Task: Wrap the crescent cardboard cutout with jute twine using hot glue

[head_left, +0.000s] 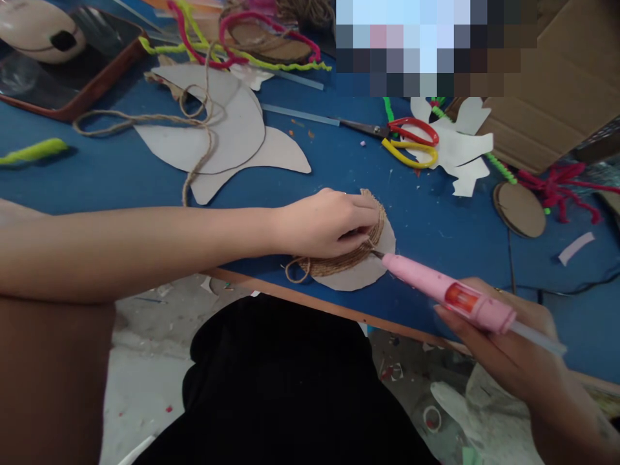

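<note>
Jute-wound disc (361,258) under left hand (327,223), glue pen (448,294) touching

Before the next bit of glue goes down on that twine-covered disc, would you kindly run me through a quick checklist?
1. Left hand pressing the twine disc flat: ok.
2. Glue gun nozzle at the twine's edge: ok.
3. Right hand gripping the gun: ok.
4. Left fingertips away from the nozzle: not ok, very close.
5. Disc fully on the blue table: ok, though near the edge.
6. Glue flowing: cannot tell.
</note>
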